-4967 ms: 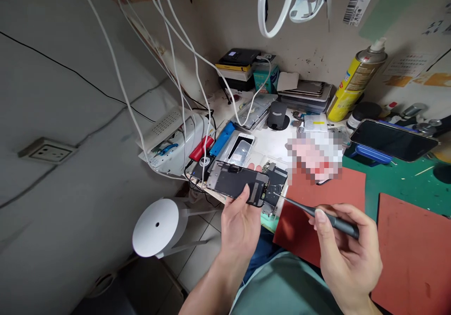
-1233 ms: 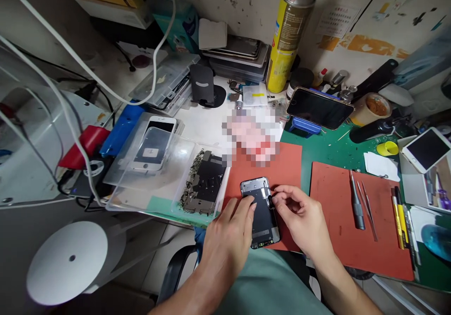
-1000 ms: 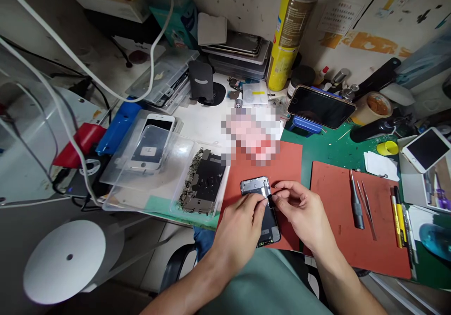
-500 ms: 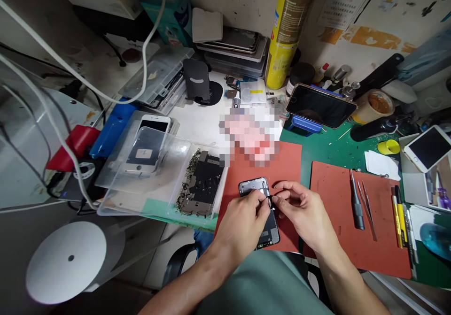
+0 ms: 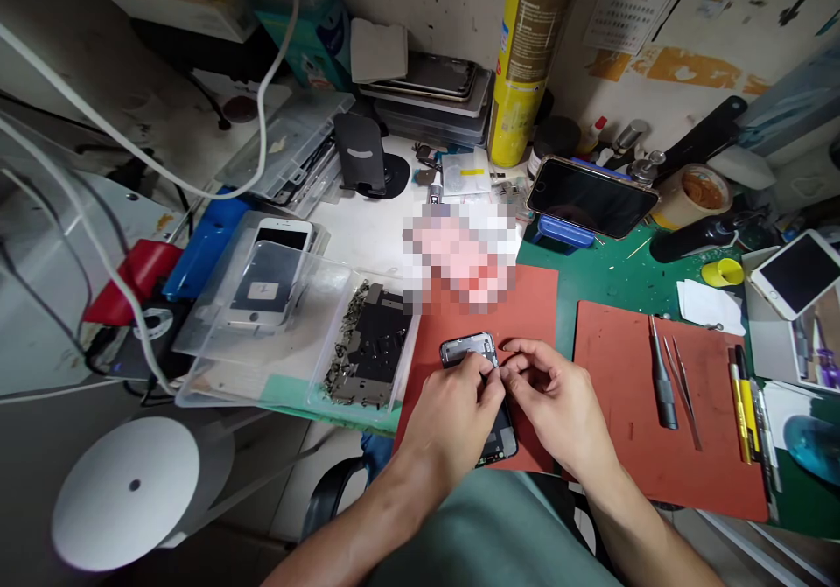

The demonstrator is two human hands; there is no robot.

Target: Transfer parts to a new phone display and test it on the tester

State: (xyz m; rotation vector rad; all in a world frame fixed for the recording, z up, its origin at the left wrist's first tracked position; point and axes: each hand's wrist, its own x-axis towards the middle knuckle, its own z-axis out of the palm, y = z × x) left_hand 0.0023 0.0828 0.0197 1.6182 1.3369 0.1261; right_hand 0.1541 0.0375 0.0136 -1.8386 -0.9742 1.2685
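On the left red mat [image 5: 518,307] lies a dark phone part [image 5: 505,438], shaped like a phone screen assembly with metal plates showing on its upward face. Over its middle is my left hand [image 5: 456,408], thumb and forefinger pinched together at its right edge. My right hand [image 5: 557,399] meets those fingertips from the right, its thumb and forefinger closed and its other fingers curled. Whatever sits between the fingertips is too small and hidden to make out. Part of the phone part is covered by my left hand.
A clear plastic tray [image 5: 316,390] of metal phone parts stands left, near a white phone [image 5: 298,241]. On the right mat [image 5: 610,386] lie a screwdriver [image 5: 665,390] and tweezers [image 5: 683,390]. Behind are a phone on a blue stand [image 5: 591,198] and a yellow spray can [image 5: 525,71].
A small dark piece showed between my fingertips before and is now hidden. My right hand's fingers have curled in closer to my left. The view has shifted slightly.
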